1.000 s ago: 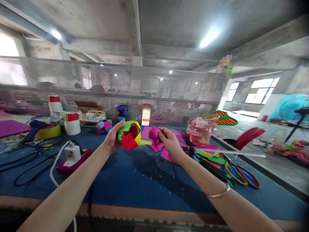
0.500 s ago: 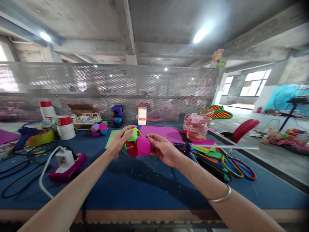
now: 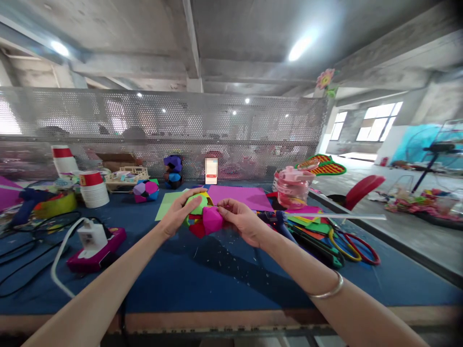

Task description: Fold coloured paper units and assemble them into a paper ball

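Above the blue table top, my left hand (image 3: 181, 209) is wrapped round a multicoloured paper ball (image 3: 196, 206) with green, red and yellow faces. At the ball's right side sits a magenta paper piece (image 3: 211, 221). The fingertips of my right hand (image 3: 240, 221) pinch the edge of this magenta piece. Whether the piece is fixed to the ball all along its edge I cannot tell. Behind my hands lie a purple paper sheet (image 3: 240, 196) and a light green sheet (image 3: 167, 206). A blue glue gun (image 3: 277, 219) with a long clear stick is just beyond my right wrist.
Scissors (image 3: 356, 246), a black-and-green cutter (image 3: 318, 246) and coloured paper lie at right by a pink jar (image 3: 292, 188). A purple power strip (image 3: 97, 253) with cables, paper cups (image 3: 94, 190) and a finished-looking paper ball (image 3: 145, 191) stand at left. A phone (image 3: 211, 171) leans against the mesh panel.
The magenta piece has turned and bent closer against the ball, and my right fingers have shifted with it. My left hand keeps its grip. The whole view has shifted slightly.
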Motion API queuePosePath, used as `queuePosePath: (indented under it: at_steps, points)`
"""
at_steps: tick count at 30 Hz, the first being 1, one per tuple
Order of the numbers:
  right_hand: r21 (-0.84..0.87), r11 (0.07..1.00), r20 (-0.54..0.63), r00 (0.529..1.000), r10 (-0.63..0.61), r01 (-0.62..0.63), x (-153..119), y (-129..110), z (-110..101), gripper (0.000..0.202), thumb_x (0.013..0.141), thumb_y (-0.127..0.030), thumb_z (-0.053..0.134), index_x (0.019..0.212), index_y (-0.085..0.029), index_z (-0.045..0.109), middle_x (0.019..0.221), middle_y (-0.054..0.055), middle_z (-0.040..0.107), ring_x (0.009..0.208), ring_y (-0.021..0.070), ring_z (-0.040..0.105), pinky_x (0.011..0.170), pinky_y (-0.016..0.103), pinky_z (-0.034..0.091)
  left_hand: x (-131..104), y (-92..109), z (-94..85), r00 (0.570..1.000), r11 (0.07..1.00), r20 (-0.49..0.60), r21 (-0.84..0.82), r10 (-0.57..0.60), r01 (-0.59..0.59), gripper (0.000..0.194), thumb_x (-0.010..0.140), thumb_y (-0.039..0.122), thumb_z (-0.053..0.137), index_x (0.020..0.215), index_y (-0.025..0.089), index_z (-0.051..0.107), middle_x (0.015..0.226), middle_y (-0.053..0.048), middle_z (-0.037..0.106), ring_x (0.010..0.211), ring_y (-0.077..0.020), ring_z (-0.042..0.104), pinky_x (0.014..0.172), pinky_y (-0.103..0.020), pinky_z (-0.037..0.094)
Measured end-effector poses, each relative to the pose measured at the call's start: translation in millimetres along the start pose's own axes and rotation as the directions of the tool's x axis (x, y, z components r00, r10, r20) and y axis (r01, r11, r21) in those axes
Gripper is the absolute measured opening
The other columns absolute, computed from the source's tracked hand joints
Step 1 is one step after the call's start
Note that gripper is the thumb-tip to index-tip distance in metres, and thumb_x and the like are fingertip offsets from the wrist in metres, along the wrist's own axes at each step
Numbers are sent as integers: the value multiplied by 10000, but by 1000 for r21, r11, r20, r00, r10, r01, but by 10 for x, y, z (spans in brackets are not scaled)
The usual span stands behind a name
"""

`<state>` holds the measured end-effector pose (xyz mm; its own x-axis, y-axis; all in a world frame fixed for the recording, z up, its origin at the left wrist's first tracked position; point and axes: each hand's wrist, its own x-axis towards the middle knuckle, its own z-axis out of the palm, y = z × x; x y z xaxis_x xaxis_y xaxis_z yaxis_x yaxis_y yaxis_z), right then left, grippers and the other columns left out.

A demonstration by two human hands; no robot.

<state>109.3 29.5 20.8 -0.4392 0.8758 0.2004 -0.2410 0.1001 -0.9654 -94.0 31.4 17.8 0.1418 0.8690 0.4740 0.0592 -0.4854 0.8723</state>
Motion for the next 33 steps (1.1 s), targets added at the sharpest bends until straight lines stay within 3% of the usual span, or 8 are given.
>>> queuePosePath:
  at_steps: [8, 20, 28, 33]
  points:
    - [-117, 981, -59, 985, -164, 156, 8, 36, 11, 470, 668, -510, 815, 901, -192, 559, 712, -55, 551, 570, 76, 475, 529, 240, 381, -1, 35, 10, 1000, 998, 24, 68, 8, -10, 489, 863, 546, 594, 1211, 208, 650, 1288, -96, 638, 1130, -291, 589, 938, -355, 453]
    - [-34, 992, -115, 986, -122, 118, -7, 66, 54, 501, 628, -506, 838, 899, -197, 551, 708, -46, 579, 583, 91, 498, 557, 249, 391, -17, 47, 76, 998, 985, 35, 161, 57, -62, 393, 883, 540, 551, 1109, 255, 701, 1248, -60, 652, 1175, -275, 563, 1009, -357, 411]
    - [67, 996, -199, 979, -49, 64, 1, 98, 54, 612, 515, -500, 899, 902, -199, 533, 696, -47, 593, 598, 105, 544, 571, 262, 461, -17, 7, 122, 998, 984, 54, 178, 12, -22, 430, 879, 549, 553, 1160, 244, 669, 1166, -53, 664, 944, -232, 615, 791, -298, 472]
    - [87, 995, -220, 975, -20, 40, 7, 116, 54, 617, 514, -472, 915, 905, -204, 519, 681, -56, 582, 602, 103, 556, 568, 261, 491, -20, -43, 145, 998, 989, 61, 147, 9, -18, 426, 873, 551, 559, 1134, 237, 679, 1114, -50, 680, 905, -225, 615, 783, -298, 468]
